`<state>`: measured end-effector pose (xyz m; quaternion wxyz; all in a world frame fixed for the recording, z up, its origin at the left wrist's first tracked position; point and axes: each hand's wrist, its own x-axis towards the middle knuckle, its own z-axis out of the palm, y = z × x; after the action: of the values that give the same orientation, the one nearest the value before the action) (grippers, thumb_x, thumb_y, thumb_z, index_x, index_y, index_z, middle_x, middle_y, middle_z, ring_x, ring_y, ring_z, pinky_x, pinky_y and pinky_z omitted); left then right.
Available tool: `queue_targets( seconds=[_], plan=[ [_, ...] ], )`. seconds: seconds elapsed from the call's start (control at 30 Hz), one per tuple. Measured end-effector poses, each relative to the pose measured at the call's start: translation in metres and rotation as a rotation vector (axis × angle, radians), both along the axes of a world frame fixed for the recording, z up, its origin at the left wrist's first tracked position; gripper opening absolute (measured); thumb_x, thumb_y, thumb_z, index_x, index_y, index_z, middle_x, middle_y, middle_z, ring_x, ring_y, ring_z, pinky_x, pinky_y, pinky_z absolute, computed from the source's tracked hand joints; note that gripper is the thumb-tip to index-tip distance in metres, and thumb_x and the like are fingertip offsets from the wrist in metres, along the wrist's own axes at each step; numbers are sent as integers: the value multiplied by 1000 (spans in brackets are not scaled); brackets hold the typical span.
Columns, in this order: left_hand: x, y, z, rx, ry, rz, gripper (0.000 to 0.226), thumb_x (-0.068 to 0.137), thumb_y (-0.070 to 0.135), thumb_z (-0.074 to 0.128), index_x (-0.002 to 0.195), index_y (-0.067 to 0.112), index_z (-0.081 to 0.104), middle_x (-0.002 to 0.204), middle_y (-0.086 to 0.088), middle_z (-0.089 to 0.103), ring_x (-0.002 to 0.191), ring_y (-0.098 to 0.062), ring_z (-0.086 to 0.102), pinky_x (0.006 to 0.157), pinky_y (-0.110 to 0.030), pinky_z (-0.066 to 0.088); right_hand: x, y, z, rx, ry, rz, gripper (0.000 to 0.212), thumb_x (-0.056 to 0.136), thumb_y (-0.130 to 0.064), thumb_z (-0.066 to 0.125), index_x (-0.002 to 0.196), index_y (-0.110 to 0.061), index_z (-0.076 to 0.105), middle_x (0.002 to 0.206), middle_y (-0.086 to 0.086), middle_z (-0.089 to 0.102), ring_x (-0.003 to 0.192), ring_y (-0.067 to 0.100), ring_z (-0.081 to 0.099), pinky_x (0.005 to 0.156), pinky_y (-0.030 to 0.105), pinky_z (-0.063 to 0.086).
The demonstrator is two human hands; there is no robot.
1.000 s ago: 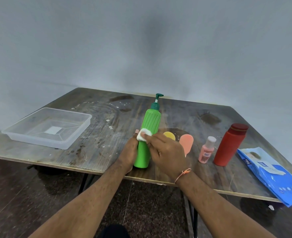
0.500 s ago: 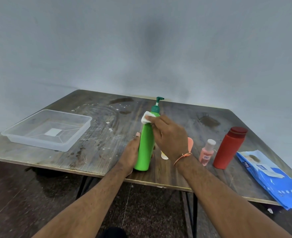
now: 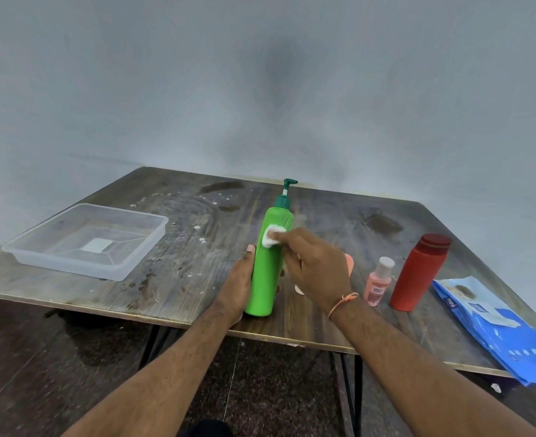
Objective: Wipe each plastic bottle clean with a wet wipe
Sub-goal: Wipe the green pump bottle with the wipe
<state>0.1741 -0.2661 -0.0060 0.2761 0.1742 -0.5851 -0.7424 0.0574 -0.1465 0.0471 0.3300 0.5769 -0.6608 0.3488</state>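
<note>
A tall green pump bottle stands upright near the front edge of the wooden table. My left hand grips its lower body from the left. My right hand pinches a small white wet wipe and presses it against the bottle's upper front. To the right stand a small pink bottle with a white cap and a red bottle. An orange bottle is mostly hidden behind my right hand.
A clear plastic tray sits on the table's left side. A blue wet wipe pack lies at the right front corner, hanging over the edge. A grey wall rises behind the table. Dark floor shows below.
My right hand slid the wipe up to the bottle's shoulder, then back down to the upper body. The left hand kept its hold on the bottle.
</note>
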Motion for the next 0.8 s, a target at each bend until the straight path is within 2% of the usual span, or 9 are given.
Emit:
queue_targets(
  seconds=[0.07,0.17,0.27,0.37,0.47,0.57,0.63,0.7,0.8],
  plan=[
    [2,1,1,-14,-5,-9,75,96,66,31,117,6,71,102,-24,77,77,-33,72,68,-40,60,-4,-10,16,-92,-82,-46,28,102,-23,59,122,-31,76,108,-7,75,80,23,73,59,40,56],
    [4,1,2,-33,-12,-14,80,95,68,29,119,4,70,102,-24,77,76,-33,71,66,-39,60,-5,-19,24,-120,-123,-67,29,101,-19,60,124,-30,76,110,-8,75,84,20,72,62,40,57],
    [3,2,2,-57,-3,-15,76,96,69,29,113,10,73,102,-23,77,79,-36,71,71,-44,59,-4,-13,16,-117,-137,-62,34,99,-19,59,128,-27,73,109,-6,74,81,23,72,60,38,56],
    [3,2,2,-23,14,-3,72,97,75,33,103,19,79,97,-22,78,79,-35,72,71,-43,60,4,0,-9,-26,-104,-22,34,99,-22,62,130,-28,71,108,-6,74,77,23,71,59,39,56],
    [1,0,0,-5,36,-29,66,89,78,39,107,30,81,108,-26,76,90,-37,71,82,-50,58,18,14,-32,82,-66,-11,33,99,-24,62,130,-29,72,108,-10,74,77,19,69,57,34,51],
    [1,-1,-1,59,56,-44,64,93,73,41,114,27,80,117,-24,75,101,-38,71,92,-55,57,20,16,-33,80,-69,-33,32,99,-26,61,128,-31,73,111,-12,76,80,16,69,59,31,49],
    [1,-3,-2,110,48,-33,68,96,75,45,123,20,76,116,-25,75,97,-37,72,87,-50,58,17,9,-25,60,-84,-46,31,100,-26,61,127,-32,74,113,-11,77,83,18,72,61,35,55],
    [1,-3,-2,138,45,-41,72,96,74,44,124,13,73,109,-25,75,84,-32,73,77,-42,60,12,1,-11,12,-132,-73,30,100,-27,60,127,-33,73,115,-9,77,83,21,74,62,40,57],
    [1,-7,-3,143,55,-82,77,94,74,43,124,10,72,110,-26,75,78,-32,73,75,-41,59,3,-13,9,-40,-180,-119,29,102,-30,58,128,-34,71,119,-8,77,89,24,76,66,42,60]
  ],
)
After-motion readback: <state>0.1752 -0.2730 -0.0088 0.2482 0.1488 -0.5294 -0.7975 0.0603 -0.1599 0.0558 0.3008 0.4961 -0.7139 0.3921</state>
